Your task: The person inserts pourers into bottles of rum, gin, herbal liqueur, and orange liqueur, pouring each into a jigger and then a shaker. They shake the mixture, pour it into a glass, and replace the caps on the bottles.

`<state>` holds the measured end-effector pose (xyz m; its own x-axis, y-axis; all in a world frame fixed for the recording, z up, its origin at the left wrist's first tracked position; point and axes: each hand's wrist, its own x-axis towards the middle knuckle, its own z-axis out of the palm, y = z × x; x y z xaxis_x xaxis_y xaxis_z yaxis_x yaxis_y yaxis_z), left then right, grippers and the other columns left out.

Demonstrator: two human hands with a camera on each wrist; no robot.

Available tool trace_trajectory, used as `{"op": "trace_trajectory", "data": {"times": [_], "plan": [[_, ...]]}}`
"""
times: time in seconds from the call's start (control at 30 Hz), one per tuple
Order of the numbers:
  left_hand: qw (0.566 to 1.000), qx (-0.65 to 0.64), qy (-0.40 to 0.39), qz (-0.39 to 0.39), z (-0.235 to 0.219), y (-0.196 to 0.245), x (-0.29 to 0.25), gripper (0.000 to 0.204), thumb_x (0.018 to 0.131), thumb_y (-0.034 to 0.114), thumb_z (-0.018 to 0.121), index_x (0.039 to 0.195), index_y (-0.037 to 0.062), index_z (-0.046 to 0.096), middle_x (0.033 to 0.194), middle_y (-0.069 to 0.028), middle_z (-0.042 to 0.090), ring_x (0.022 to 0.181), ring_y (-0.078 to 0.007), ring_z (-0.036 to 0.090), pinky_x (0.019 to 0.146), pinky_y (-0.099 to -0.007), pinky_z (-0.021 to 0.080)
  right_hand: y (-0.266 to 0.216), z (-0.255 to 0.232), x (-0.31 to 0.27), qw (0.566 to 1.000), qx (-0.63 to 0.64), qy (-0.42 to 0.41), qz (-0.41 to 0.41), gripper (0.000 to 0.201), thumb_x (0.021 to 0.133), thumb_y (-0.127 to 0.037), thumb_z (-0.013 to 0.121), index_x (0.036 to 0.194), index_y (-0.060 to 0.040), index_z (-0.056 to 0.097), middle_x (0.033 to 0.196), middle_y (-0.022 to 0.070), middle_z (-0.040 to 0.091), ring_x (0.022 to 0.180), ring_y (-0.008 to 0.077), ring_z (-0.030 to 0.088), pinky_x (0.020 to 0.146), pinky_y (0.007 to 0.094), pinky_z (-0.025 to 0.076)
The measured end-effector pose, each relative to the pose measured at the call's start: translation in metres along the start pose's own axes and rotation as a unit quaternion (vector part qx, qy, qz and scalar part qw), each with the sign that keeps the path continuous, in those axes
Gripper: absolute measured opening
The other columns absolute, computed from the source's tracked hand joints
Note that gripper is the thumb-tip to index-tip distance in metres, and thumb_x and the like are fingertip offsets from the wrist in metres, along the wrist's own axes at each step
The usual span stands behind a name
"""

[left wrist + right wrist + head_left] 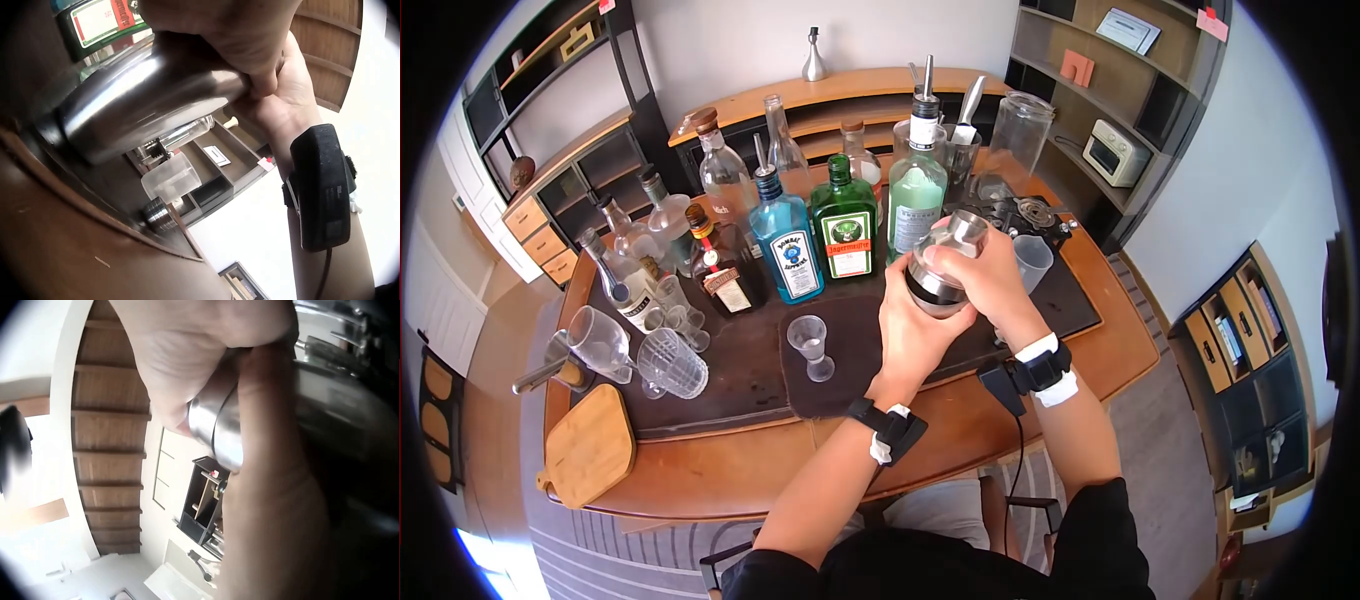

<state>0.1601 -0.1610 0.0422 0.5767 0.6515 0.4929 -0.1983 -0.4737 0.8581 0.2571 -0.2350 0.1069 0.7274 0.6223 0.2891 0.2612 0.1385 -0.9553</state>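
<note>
A steel cocktail shaker [935,287] is held in both hands above the table's right half, in front of a pale green bottle [916,195]. The left hand [915,335] grips its body from below and the left. Over its top and cap lies the right hand [990,275], fingers curled round it. The left wrist view shows the shaker's body [150,94] tilted, the left hand [219,31] against it. In the right wrist view the cap [215,425] shows between the right hand [187,350] and the left hand [269,481].
A small stemmed glass [808,345] stands left of the hands. Behind are a green bottle [845,225], a blue bottle [788,250] and several others. Glass mugs [672,362] and a wooden board [590,445] lie at the left; a plastic cup [1032,262] stands at the right.
</note>
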Motion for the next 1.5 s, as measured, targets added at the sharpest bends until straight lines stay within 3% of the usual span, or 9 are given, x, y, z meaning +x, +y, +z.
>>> {"op": "trace_trajectory", "data": {"times": [0.13,0.27,0.3,0.57,0.67,0.8,1.23,1.43,1.5], "plan": [[1.000,-0.005,0.001,0.014,0.001,0.002,0.001,0.095,0.064,0.029,0.095,0.137,-0.0039,0.043,0.116,-0.0256,0.069,0.106,-0.0366,0.072,0.091,-0.0424,0.058,0.007,-0.006,0.000,0.998,0.055,0.008,0.006,0.035,0.080,-0.010,0.082,0.109,0.0008,0.065,0.099,0.0078,0.072,0.088,0.0119,0.069,0.080,0.0302,0.056],[0.999,-0.032,-0.013,0.015,-0.002,0.004,0.000,0.094,0.067,0.027,0.095,0.138,-0.0027,0.042,0.121,-0.0250,0.065,0.111,-0.0380,0.068,0.095,-0.0437,0.056,0.004,-0.027,-0.011,0.942,0.331,0.060,-0.007,0.027,0.099,-0.023,0.068,0.115,-0.0021,0.064,0.108,0.0101,0.073,0.101,0.0238,0.072,0.094,0.0394,0.058],[0.999,-0.039,-0.015,0.007,-0.002,0.003,0.000,0.094,0.067,0.027,0.096,0.138,-0.0027,0.042,0.121,-0.0250,0.065,0.111,-0.0374,0.069,0.095,-0.0435,0.056,0.011,-0.042,-0.011,0.928,0.368,0.061,0.007,0.047,0.105,-0.042,0.054,0.125,0.0007,0.062,0.119,0.0171,0.071,0.112,0.0332,0.069,0.104,0.0459,0.054],[0.999,-0.025,-0.009,0.038,0.003,-0.006,0.000,0.092,0.068,0.023,0.096,0.137,-0.0010,0.040,0.118,-0.0212,0.068,0.108,-0.0308,0.071,0.093,-0.0400,0.058,0.037,-0.128,-0.069,0.865,0.489,0.063,0.091,0.045,0.106,-0.050,0.050,0.126,-0.0124,0.065,0.126,0.0076,0.069,0.120,0.0265,0.064,0.105,0.0463,0.048],[0.998,-0.052,-0.020,0.007,0.002,-0.003,-0.001,0.095,0.067,0.025,0.097,0.139,-0.0026,0.040,0.123,-0.0230,0.062,0.112,-0.0345,0.067,0.094,-0.0416,0.057,0.052,-0.147,-0.081,0.884,0.406,0.170,0.159,0.053,0.108,-0.054,0.044,0.132,-0.0100,0.060,0.128,0.0110,0.067,0.122,0.0321,0.063,0.107,0.0499,0.049],[0.999,-0.049,-0.015,0.015,0.004,-0.002,-0.001,0.095,0.067,0.024,0.097,0.138,-0.0022,0.040,0.123,-0.0227,0.062,0.111,-0.0337,0.068,0.094,-0.0413,0.057,0.080,-0.168,-0.094,0.869,0.415,0.175,0.204,0.059,0.109,-0.055,0.036,0.135,-0.0063,0.057,0.128,0.0164,0.066,0.120,0.0386,0.063,0.102,0.0507,0.053],[0.999,-0.034,-0.019,0.007,0.003,0.000,-0.002,0.093,0.068,0.023,0.096,0.137,-0.0026,0.038,0.123,-0.0214,0.062,0.112,-0.0303,0.067,0.095,-0.0400,0.056,0.066,-0.171,-0.088,0.924,0.254,0.062,0.278,0.061,0.103,-0.058,0.051,0.126,-0.0024,0.062,0.114,0.0178,0.072,0.095,0.0372,0.074,0.074,0.0420,0.063],[0.999,-0.040,-0.017,0.015,0.004,-0.003,-0.002,0.094,0.067,0.025,0.097,0.136,-0.0021,0.039,0.124,-0.0226,0.062,0.112,-0.0332,0.067,0.095,-0.0420,0.056,0.064,-0.193,-0.080,0.943,0.145,0.058,0.293,0.049,0.095,-0.036,0.075,0.129,-0.0053,0.058,0.116,0.0100,0.069,0.104,0.0229,0.071,0.084,0.0391,0.060],[0.999,-0.036,-0.012,0.023,0.005,-0.006,-0.001,0.094,0.067,0.027,0.097,0.136,-0.0017,0.040,0.124,-0.0236,0.062,0.112,-0.0357,0.067,0.094,-0.0436,0.057,0.053,-0.192,-0.077,0.971,-0.040,0.029,0.234,0.056,0.090,-0.030,0.081,0.133,-0.0045,0.054,0.116,0.0087,0.067,0.107,0.0190,0.067,0.089,0.0364,0.057]]}}
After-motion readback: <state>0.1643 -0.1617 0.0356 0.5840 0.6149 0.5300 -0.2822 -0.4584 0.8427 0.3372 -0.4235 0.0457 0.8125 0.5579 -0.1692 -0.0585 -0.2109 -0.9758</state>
